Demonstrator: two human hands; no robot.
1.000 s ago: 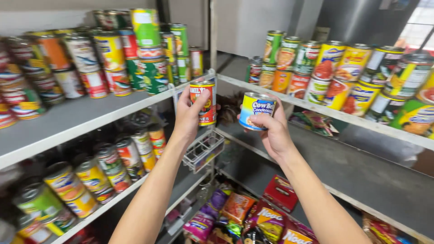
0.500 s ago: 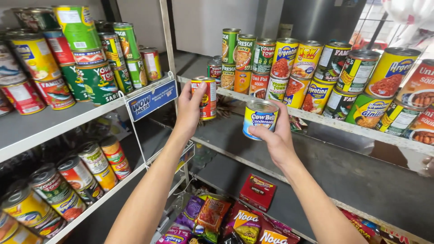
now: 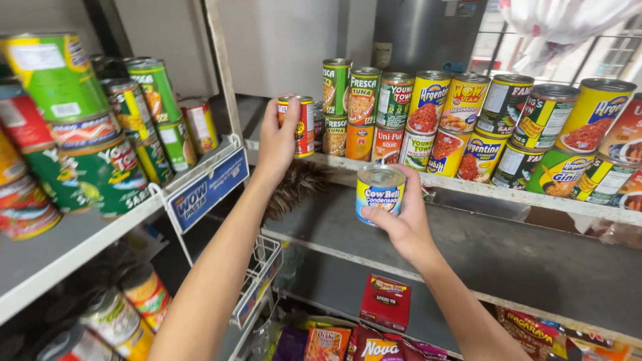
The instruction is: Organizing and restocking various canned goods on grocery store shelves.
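Left hand (image 3: 275, 137) holds a small red can (image 3: 299, 125) upright at the shelf (image 3: 535, 198) edge, w/ stacked cans (image 3: 428, 120) at 3 o'clock. Right hand (image 3: 400, 217) grips a blue and yellow can (image 3: 380, 192) lower down, at 4 o'clock from the red one

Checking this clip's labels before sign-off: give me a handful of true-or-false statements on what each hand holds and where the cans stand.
1. The left hand holds a slim red can near the shelf edge. True.
2. The right hand is empty. False: it grips a blue and yellow can.
3. The blue and yellow can stands on the shelf. False: it is held in the air, in front of and below the shelf edge.
4. Cans on the right shelf are stacked in two layers. True.
5. A red box lies on a lower shelf beneath the right hand. True.
6. Both hands grip the same can. False: each holds its own.
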